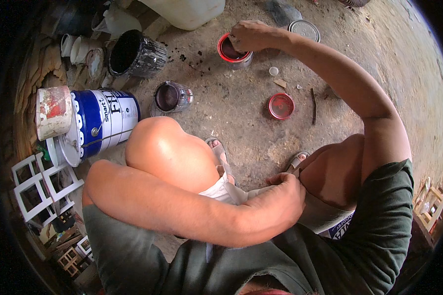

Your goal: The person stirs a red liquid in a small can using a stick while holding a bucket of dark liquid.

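My right hand (253,37) reaches far forward to a can with a red rim (242,61). Its closed fingers dip over the rim towards the dark brown liquid inside; whatever they grip is hidden. My left hand (283,197) lies in my lap by the right thigh, fingers curled against the light shorts (216,192); anything in them is out of sight. A red-rimmed round lid (281,106) lies on the floor nearer to me. Behind my right wrist is a round metal lid or can top (305,30). A smaller can (182,96), dark inside, stands to the left.
A black paint-stained bucket (150,55) lies tilted at left, near a blue and white pail (114,118) and a stained tub (53,112). A pale jerrycan (187,11) stands far off. A dark stick (313,107) and a small white cap (273,71) lie on the concrete floor.
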Demonstrator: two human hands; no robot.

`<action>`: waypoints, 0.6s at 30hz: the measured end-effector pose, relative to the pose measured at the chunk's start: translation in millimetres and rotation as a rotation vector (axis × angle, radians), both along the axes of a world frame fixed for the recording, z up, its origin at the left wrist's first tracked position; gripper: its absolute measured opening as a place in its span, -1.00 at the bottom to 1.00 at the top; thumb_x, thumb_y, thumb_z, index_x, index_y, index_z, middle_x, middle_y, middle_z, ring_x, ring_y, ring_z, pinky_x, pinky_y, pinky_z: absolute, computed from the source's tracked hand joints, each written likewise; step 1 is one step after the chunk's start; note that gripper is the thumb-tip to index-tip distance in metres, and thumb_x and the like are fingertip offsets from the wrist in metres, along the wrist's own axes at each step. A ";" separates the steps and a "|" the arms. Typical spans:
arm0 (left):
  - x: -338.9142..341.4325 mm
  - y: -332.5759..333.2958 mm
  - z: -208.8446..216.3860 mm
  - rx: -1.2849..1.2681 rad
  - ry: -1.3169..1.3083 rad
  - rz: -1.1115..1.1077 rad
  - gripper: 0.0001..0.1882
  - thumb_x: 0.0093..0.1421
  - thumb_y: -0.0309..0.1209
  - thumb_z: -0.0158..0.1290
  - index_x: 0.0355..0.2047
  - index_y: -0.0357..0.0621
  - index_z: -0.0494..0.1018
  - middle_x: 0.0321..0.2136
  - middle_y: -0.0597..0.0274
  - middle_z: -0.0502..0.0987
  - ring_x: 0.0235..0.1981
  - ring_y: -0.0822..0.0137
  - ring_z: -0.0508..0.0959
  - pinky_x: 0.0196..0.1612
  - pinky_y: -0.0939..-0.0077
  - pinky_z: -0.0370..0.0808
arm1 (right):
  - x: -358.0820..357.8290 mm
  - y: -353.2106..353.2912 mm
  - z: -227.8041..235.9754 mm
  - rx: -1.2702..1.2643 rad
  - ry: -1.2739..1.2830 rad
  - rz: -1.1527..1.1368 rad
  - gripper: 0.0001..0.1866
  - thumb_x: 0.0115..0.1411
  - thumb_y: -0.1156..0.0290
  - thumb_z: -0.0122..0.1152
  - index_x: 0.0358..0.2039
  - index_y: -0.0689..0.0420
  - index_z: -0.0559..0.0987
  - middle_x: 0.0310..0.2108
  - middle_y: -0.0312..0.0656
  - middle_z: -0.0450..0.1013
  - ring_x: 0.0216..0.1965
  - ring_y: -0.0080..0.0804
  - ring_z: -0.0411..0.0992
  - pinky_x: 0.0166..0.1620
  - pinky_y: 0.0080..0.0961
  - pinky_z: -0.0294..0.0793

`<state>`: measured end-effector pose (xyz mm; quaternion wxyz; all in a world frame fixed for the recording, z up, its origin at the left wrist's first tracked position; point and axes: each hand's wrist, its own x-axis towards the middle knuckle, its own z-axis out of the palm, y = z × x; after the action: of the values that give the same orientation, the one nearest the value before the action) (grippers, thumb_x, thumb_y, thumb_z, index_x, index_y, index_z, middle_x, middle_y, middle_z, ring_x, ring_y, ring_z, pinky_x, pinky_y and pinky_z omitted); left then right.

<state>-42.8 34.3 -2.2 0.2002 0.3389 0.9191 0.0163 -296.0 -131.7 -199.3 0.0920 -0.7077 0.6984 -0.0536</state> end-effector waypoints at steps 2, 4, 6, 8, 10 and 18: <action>0.9 -0.6 0.4 -0.019 -0.002 -0.004 -0.75 0.16 -0.26 -0.03 -0.24 -0.08 0.52 -0.36 0.28 0.50 -0.29 0.31 0.47 -0.33 0.42 0.25 | 6.9 1.4 -1.8 -0.068 -0.205 -0.023 -0.82 0.03 0.28 0.25 -0.41 0.09 0.66 -0.26 -0.14 0.61 -0.16 -0.19 0.59 -0.25 -0.24 0.61; 4.2 -1.7 -1.2 -0.021 0.023 0.010 -0.75 0.17 -0.26 -0.03 -0.24 -0.08 0.53 -0.36 0.27 0.50 -0.30 0.30 0.47 -0.32 0.42 0.27 | 13.5 -3.4 -6.0 -0.130 -0.173 -0.093 -0.85 0.04 0.32 0.25 -0.44 0.11 0.65 -0.29 -0.15 0.60 -0.19 -0.21 0.60 -0.27 -0.28 0.60; 3.8 2.0 -4.0 -0.005 0.060 -0.018 -0.74 0.17 -0.29 -0.04 -0.24 -0.12 0.55 -0.36 0.22 0.52 -0.32 0.26 0.48 -0.33 0.35 0.32 | -4.4 1.5 -22.7 -0.196 -0.016 -0.049 -0.88 0.05 0.36 0.24 -0.46 0.12 0.65 -0.31 -0.16 0.60 -0.23 -0.21 0.60 -0.29 -0.32 0.60; 6.7 5.5 -5.6 -0.020 0.052 -0.020 -0.72 0.16 -0.37 -0.06 -0.23 -0.20 0.58 -0.37 0.14 0.56 -0.36 0.18 0.51 -0.35 0.23 0.41 | -6.7 -5.6 -21.1 -0.310 0.202 0.176 -0.91 0.07 0.41 0.22 -0.47 0.10 0.66 -0.35 -0.17 0.60 -0.28 -0.21 0.60 -0.31 -0.37 0.60; 6.3 5.1 -2.5 -0.019 0.050 -0.028 -0.71 0.15 -0.36 -0.05 -0.23 -0.21 0.58 -0.37 0.12 0.56 -0.36 0.17 0.50 -0.37 0.23 0.42 | -15.0 -1.7 -19.7 -0.286 0.296 0.211 -0.90 0.08 0.46 0.19 -0.47 0.10 0.66 -0.39 -0.18 0.58 -0.26 -0.23 0.59 -0.32 -0.42 0.61; 6.5 0.2 -0.4 -0.032 0.040 -0.025 -0.71 0.15 -0.33 -0.03 -0.22 -0.22 0.55 -0.36 0.14 0.53 -0.33 0.18 0.50 -0.32 0.26 0.42 | 0.7 -2.6 -13.6 -0.228 -0.062 -0.028 -0.82 0.12 0.33 0.17 -0.34 0.10 0.66 -0.33 -0.06 0.59 -0.23 -0.07 0.59 -0.30 -0.19 0.63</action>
<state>-36.3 34.4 -2.5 0.1876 0.3474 0.9187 -0.0078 -295.4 -134.3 -212.9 0.0317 -0.7017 0.6945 -0.1561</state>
